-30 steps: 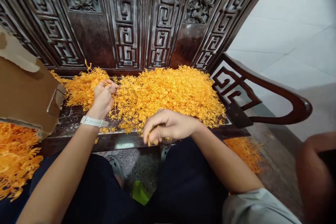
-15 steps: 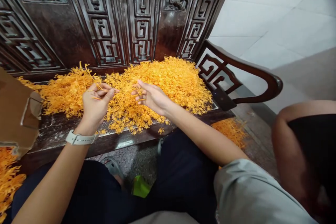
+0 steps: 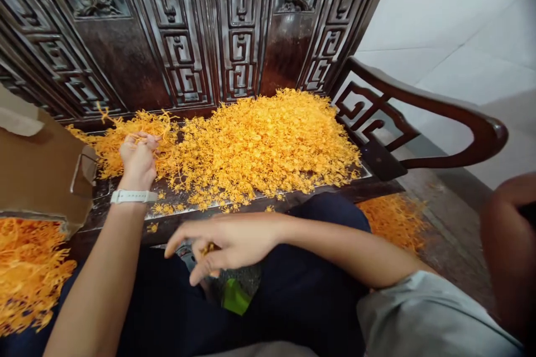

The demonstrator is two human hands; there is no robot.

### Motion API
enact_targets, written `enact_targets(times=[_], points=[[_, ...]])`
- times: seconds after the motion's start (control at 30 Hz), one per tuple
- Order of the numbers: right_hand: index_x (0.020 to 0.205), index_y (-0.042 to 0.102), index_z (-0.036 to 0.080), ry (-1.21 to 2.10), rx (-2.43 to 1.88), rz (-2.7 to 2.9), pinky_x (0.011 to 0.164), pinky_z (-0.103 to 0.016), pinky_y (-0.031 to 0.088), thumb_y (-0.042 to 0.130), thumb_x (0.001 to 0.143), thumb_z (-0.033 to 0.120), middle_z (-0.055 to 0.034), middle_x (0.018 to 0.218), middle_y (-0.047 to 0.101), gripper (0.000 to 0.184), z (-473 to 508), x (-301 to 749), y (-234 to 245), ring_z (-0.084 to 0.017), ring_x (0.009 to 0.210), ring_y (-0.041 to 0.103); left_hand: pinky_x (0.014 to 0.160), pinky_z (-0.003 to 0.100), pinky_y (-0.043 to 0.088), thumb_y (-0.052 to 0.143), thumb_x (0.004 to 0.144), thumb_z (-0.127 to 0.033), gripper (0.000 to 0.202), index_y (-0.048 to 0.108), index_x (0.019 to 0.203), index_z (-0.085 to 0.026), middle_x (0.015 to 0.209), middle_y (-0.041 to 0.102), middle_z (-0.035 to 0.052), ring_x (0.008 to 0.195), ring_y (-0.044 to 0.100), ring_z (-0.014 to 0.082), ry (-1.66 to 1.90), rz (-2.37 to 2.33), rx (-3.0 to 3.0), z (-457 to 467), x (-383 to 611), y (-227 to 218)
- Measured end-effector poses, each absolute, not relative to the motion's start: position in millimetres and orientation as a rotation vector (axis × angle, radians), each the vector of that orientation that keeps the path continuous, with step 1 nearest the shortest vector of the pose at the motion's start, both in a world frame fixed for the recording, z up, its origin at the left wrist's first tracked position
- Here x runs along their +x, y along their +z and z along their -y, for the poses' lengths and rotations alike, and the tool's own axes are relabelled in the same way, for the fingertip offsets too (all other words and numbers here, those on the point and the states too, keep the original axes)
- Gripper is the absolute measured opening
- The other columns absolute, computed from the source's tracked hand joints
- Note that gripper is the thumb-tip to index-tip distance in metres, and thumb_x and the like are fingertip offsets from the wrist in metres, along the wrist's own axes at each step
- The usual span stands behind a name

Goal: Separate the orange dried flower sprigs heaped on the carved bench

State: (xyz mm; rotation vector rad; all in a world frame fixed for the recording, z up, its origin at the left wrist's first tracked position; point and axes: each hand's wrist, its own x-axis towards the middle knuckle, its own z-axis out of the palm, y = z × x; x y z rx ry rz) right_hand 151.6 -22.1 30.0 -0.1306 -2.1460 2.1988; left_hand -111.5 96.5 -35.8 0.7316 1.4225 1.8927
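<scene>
Head view: the right hand (image 3: 221, 242) has drawn back from the big pile of orange sprigs (image 3: 259, 145) and now hangs over the person's lap (image 3: 314, 217), just in front of the seat edge. It is half open, the fingers loose and slightly spread, with a small orange tuft (image 3: 207, 248) pinched between thumb and fingers (too small to count the strands). The left hand (image 3: 138, 162) stays down at the left end of the pile, curled closed among the sprigs, with a white watch (image 3: 133, 196) on its wrist; how much it holds is hidden by the fingers. The pile lies across the seat of a carved wooden settee (image 3: 326, 192), heaped against its dark fretwork back (image 3: 240, 28), with loose bits scattered toward the front edge. More sprigs lie in a heap (image 3: 29, 273) at the lower left, just below a cardboard box (image 3: 42, 162), and a further patch (image 3: 393, 223) sits on the floor (image 3: 456, 245) at the right (possibly spill, though that can't be told from here). A nearby person's arm (image 3: 506, 234) enters at the right edge, well apart from the pile.
</scene>
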Motion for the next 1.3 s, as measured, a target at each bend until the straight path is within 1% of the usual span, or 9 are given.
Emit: enact_targets(times=[0.07,0.13,0.27,0.33,0.5,0.67,0.93,1.17,1.3], points=[[0.115,0.067,0.017,1.808,-0.055,2.341,0.090,-0.029,0.053,0.062,0.109,0.026,-0.0034,0.097,0.072,0.012,9.9,163.7,39.4,-0.014,0.091,0.070,0.054,0.018,0.043,0.083,0.074,-0.013,0.031,0.056,0.085,-0.023,0.074,0.068,-0.0024,0.076,0.070,0.0123,1.887,-1.361,0.881,-94.7,-119.3,-36.1],[0.106,0.072,0.015,1.356,-0.282,2.339,0.102,-0.035,0.052,0.056,0.113,0.032,-0.0089,0.111,0.073,0.024,-14.8,181.1,44.5,-0.019,0.106,0.068,0.057,0.019,0.046,0.090,0.071,-0.016,0.036,0.057,0.084,-0.022,0.079,0.070,-0.0005,0.078,0.072,0.0136,1.897,-1.284,1.017,-89.1,-117.0,-34.1],[0.124,0.073,0.017,0.595,-0.877,2.196,0.120,-0.058,0.036,0.062,0.107,0.057,-0.0180,0.141,0.061,0.045,-66.1,218.3,38.9,-0.036,0.138,0.051,0.070,0.023,0.056,0.099,0.064,-0.022,0.045,0.059,0.084,-0.021,0.081,0.067,-0.0023,0.075,0.073,0.0138,1.786,-1.140,1.236,-75.1,-95.8,-25.2],[0.127,0.071,0.018,0.453,-1.006,2.128,0.121,-0.058,0.033,0.055,0.108,0.065,-0.0182,0.144,0.060,0.053,-78.2,229.1,34.5,-0.037,0.139,0.049,0.076,0.027,0.059,0.099,0.068,-0.024,0.040,0.063,0.085,-0.022,0.079,0.068,-0.0014,0.073,0.072,0.0155,1.646,-1.137,1.340,-67.5,-81.8,-19.5],[0.104,0.068,0.016,0.748,-0.868,2.306,0.084,-0.034,0.043,0.041,0.111,0.071,-0.0088,0.101,0.070,0.061,-74.1,222.1,30.9,-0.020,0.091,0.061,0.077,0.031,0.059,0.093,0.070,-0.011,0.028,0.069,0.080,-0.020,0.078,0.074,0.0038,0.075,0.072,0.0198,1.335,-1.226,1.430,-48.4,-44.8,-9.2],[0.074,0.047,0.021,1.005,-0.729,2.504,0.065,-0.031,0.029,0.050,0.107,0.073,0.0031,0.066,0.044,0.062,-65.8,203.7,18.7,-0.012,0.063,0.040,0.077,0.031,0.060,0.090,0.074,-0.016,0.023,0.069,0.081,-0.019,0.080,0.077,0.0070,0.076,0.074,0.0208,1.302,-1.182,1.518,-40.8,-35.9,-8.1],[0.065,0.033,0.022,0.957,-0.661,2.097,0.060,-0.030,0.026,0.047,0.106,0.076,0.0050,0.063,0.030,0.069,-62.1,188.9,18.8,-0.010,0.060,0.030,0.069,0.027,0.060,0.100,0.063,-0.033,0.047,0.060,0.084,-0.021,0.074,0.070,-0.0015,0.062,0.070,0.0137,1.594,-1.157,1.373,-52.8,-56.7,-19.1],[0.062,0.036,0.021,0.988,-0.445,1.900,0.051,-0.027,0.028,0.058,0.107,0.067,0.0050,0.057,0.035,0.068,-18.8,189.1,59.0,-0.008,0.051,0.032,0.054,0.021,0.043,0.080,0.068,-0.002,0.028,0.059,0.077,-0.019,0.063,0.062,-0.0011,0.064,0.071,0.0144,1.754,-1.434,1.028,-73.3,-92.0,-40.7],[0.062,0.044,0.022,0.978,-0.540,1.700,0.043,-0.027,0.025,0.064,0.104,0.067,0.0042,0.054,0.039,0.064,-40.5,210.8,60.2,-0.008,0.045,0.036,0.054,0.021,0.044,0.081,0.071,-0.004,0.028,0.060,0.081,-0.020,0.065,0.063,-0.0026,0.069,0.073,0.0147,1.744,-1.330,1.041,-70.6,-113.9,-33.1]])
